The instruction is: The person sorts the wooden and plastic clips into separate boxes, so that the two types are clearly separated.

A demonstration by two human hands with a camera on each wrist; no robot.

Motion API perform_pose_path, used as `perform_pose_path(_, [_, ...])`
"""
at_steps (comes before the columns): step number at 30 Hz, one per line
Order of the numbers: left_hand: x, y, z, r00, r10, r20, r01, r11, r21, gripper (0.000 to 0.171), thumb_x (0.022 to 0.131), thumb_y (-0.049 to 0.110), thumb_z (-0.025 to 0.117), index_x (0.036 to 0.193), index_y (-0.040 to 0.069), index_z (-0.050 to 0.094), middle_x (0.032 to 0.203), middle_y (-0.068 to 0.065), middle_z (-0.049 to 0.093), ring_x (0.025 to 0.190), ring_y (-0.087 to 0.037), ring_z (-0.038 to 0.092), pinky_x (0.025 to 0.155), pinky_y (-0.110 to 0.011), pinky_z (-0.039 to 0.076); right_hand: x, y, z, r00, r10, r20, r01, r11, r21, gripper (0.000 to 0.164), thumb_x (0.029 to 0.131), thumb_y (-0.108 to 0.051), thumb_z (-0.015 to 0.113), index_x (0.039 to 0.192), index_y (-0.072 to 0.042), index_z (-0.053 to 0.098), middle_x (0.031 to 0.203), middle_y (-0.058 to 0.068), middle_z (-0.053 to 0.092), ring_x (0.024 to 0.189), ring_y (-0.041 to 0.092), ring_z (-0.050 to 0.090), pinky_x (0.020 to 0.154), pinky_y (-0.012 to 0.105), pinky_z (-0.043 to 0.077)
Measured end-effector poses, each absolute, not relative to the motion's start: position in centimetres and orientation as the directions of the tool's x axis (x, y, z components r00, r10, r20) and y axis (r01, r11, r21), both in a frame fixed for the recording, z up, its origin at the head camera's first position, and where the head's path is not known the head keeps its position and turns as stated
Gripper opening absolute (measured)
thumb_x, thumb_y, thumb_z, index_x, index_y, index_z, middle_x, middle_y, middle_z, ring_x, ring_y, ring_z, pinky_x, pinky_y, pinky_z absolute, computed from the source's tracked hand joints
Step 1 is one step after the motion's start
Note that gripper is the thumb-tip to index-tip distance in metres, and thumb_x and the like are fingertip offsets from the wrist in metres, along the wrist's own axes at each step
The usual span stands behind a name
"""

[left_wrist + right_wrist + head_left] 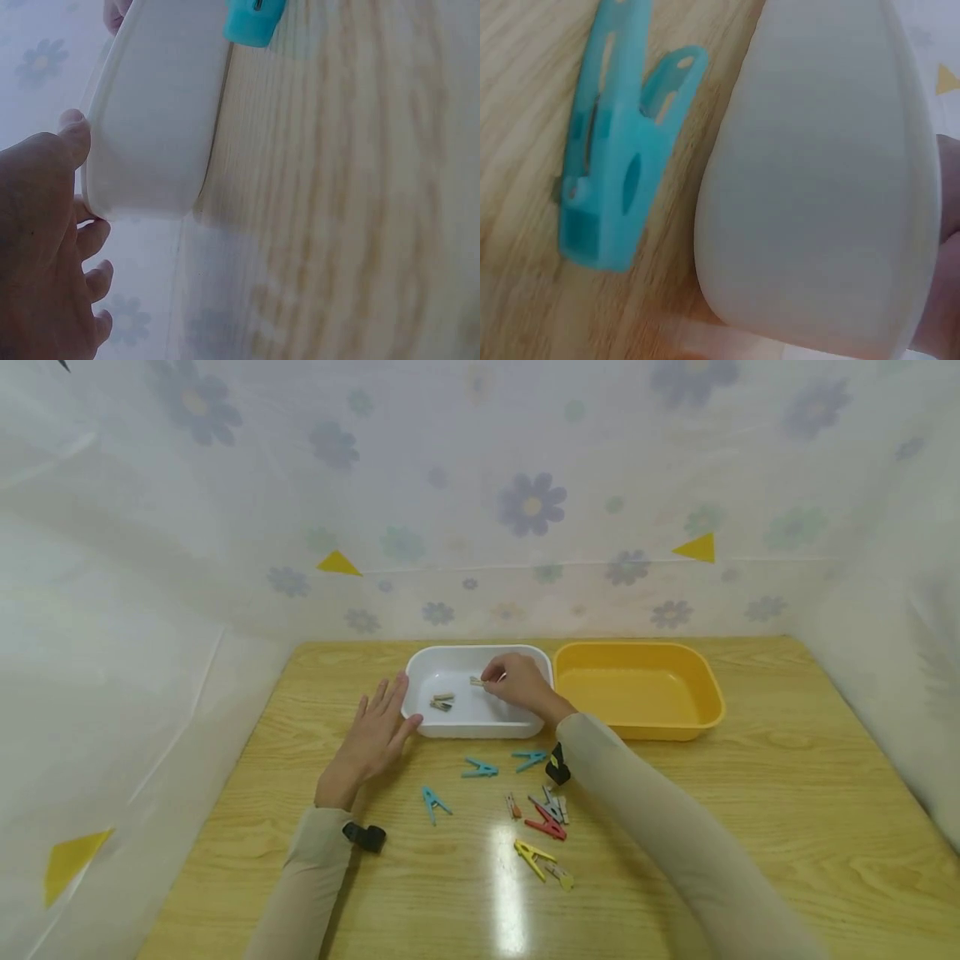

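Note:
A small wooden clothespin is pinched between the fingertips of my right hand, over the inside of the white tray. In that tray's left half lie a few more small wooden clothespins. My left hand touches the tray's left end with spread fingers; in the left wrist view the thumb rests at the rim. From the right wrist, the tray wall hides most of the right hand, and a blue plastic clothespin lies close by on the table.
A yellow tray stands right beside the white one. In front lie blue clothespins, a red clothespin, a grey clothespin, a yellow clothespin and small wooden ones on the wooden table. Flowered sheeting surrounds the table.

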State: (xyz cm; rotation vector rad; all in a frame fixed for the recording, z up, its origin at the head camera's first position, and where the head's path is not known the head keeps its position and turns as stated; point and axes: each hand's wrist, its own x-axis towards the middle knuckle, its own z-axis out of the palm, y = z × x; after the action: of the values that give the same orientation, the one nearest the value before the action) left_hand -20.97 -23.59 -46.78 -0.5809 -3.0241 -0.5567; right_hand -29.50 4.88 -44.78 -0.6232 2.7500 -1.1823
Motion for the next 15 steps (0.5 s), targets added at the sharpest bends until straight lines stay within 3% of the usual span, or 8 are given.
perform_pose_path(15, [-21.0,-23.2,-46.7,-0.932,0.355,0.072,0.357,0.868,0.344,0.075,0.111,0.05,0.031,0.165,0.006,0.003,0.171,-0.011,0.007,0.157,-0.035,0.002,0.122,-0.064,0.005,-31.0,3.7,-45.5,-0.927,-0.375,0.024,-0.28,0.647,-0.709,0.011,0.091,-0.003,0.071,0.098,0.002,0.078,0.095,0.014,0.075,0.078,0.022,0.062,0.072,0.031,0.052])
